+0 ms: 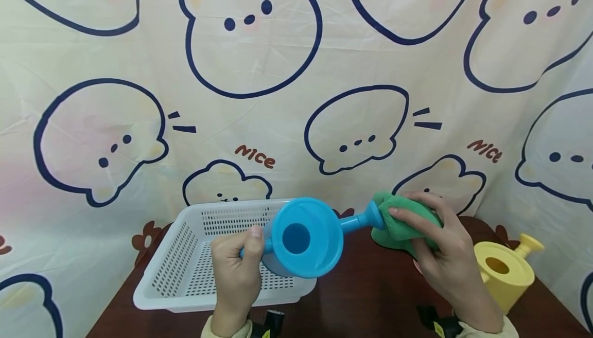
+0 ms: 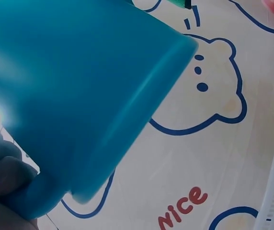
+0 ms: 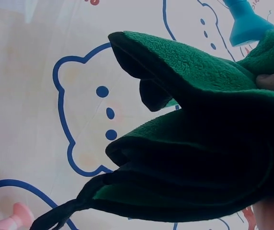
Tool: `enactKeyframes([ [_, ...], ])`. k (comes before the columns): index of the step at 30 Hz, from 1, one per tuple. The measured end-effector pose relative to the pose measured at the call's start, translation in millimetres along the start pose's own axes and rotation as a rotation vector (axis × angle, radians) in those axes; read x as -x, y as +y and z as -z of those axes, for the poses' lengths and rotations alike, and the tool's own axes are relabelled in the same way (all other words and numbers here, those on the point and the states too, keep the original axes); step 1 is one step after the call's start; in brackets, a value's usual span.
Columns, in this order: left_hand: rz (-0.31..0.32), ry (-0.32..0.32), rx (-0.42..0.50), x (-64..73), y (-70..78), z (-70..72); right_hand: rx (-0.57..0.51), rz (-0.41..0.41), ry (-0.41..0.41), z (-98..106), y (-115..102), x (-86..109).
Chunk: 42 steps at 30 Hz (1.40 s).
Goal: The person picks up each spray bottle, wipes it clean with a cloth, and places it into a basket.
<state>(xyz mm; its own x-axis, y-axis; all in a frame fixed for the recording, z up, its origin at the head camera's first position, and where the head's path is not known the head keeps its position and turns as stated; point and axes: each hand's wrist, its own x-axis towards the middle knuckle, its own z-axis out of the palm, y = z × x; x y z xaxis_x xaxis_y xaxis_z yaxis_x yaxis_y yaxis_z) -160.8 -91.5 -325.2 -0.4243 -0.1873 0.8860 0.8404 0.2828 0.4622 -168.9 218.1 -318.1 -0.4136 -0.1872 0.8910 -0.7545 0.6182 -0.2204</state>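
A blue toy watering can (image 1: pixel 324 261) is held up over the white basket's right side, its round top turned toward me. My left hand (image 1: pixel 236 271) grips its handle, and the can's side (image 2: pixel 79 86) fills much of the left wrist view. In my right hand (image 1: pixel 456 255) is a bunched green cloth (image 1: pixel 403 219), pressed against the can's spout head (image 1: pixel 375 215). Folds of the cloth (image 3: pixel 189 67) and a hanging loop show in the right wrist view, close to the blue spout head (image 3: pixel 249 28).
The white perforated basket (image 1: pixel 159 297) stands at left on the dark brown table (image 1: pixel 352 307). A yellow watering can (image 1: pixel 514 276) stands at the right, beside my right forearm. Something pink shows partly behind my right hand. A printed cloth backdrop (image 1: pixel 287 122) rises behind.
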Motion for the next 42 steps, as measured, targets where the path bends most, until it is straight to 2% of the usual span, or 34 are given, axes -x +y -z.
enactKeyframes([
  [13,-0.009,-0.034,-0.017,-0.9,2.5,1.7,0.029,-0.002,-0.003,1,0,-0.9],
  [18,-0.02,-0.014,-0.004,0.6,0.1,2.4,0.047,-0.017,-0.015,2,-1,-1.2],
  [28,0.004,0.033,0.0,0.8,1.1,2.1,0.046,-0.011,-0.014,2,1,-0.5],
  [34,0.078,0.104,-0.015,-1.0,7.1,-0.1,0.029,0.003,-0.001,1,4,0.1],
  [36,0.11,0.116,0.018,-1.5,9.4,-1.0,0.01,0.002,-0.003,0,3,-0.2],
  [38,0.123,0.121,0.103,-2.2,11.1,-2.2,-0.027,-0.008,-0.021,0,2,-0.4],
  [42,0.148,0.097,0.216,-1.5,12.8,-4.7,-0.152,-0.046,-0.094,-1,-3,0.4],
])
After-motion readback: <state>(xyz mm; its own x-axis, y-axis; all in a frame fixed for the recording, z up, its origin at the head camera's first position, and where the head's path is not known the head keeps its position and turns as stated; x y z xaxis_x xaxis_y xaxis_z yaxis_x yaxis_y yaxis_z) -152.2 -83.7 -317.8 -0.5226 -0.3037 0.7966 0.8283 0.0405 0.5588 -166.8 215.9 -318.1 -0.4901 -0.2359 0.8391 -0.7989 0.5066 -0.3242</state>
